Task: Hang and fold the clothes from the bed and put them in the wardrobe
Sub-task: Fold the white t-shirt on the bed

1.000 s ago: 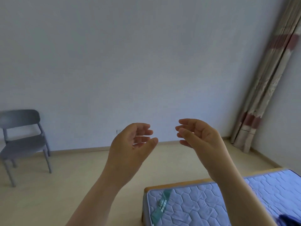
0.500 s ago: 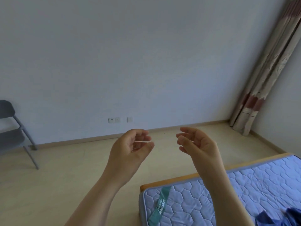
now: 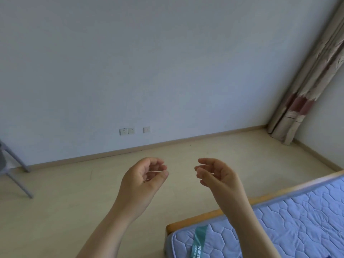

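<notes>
My left hand [image 3: 143, 179] is raised in front of me over the floor, its fingers loosely curled with nothing in them. My right hand [image 3: 217, 175] is up beside it, a short gap apart, fingers relaxed and empty too. The bed [image 3: 297, 216], a blue quilted mattress on a wooden frame, fills the lower right corner; my right forearm crosses its near corner. No clothes and no wardrobe show in this view.
A grey chair [image 3: 13, 164] is cut off by the left edge. Patterned curtains [image 3: 309, 81] hang in the right corner. Wall sockets [image 3: 127, 130] sit low on the white wall. Pale wooden floor [image 3: 65, 198] stretches between chair and bed.
The view has swung right and down: the chair slid toward the left edge and the sockets came into sight. Both hands kept their pose and dropped lower in the frame.
</notes>
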A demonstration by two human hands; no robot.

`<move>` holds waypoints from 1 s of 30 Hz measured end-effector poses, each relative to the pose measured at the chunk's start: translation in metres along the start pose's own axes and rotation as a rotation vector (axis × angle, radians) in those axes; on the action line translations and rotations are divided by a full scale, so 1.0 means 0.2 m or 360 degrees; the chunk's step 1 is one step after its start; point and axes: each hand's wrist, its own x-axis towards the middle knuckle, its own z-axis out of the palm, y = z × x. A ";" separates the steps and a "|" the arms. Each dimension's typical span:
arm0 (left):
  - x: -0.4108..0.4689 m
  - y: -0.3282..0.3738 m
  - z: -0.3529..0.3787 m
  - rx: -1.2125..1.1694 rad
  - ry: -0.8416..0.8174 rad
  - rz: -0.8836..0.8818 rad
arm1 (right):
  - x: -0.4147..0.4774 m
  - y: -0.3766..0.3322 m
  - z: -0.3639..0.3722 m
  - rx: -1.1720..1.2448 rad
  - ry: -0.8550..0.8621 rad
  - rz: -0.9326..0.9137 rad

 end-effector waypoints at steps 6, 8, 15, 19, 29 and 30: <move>0.48 -0.18 -0.29 0.0032 -0.0204 -0.0121 | 0.32 0.06 0.35 -0.0136 0.0043 0.0205; 0.61 -0.23 -0.36 0.0048 -0.0279 -0.0146 | 0.40 0.08 0.44 -0.0148 0.0064 0.0267; 1.15 -0.38 -0.41 0.0060 -0.0410 -0.0225 | 0.76 0.14 0.56 -0.0202 0.0218 0.0432; 1.48 -0.41 -0.30 0.0083 -0.0496 -0.0190 | 1.03 0.22 0.52 -0.0201 0.0364 0.0459; 2.28 -0.31 0.14 0.0208 -0.0739 0.0007 | 1.76 0.26 0.28 -0.0156 0.0592 0.0430; 2.34 -0.30 0.19 0.0203 -0.0774 0.0012 | 1.81 0.25 0.25 -0.0155 0.0629 0.0432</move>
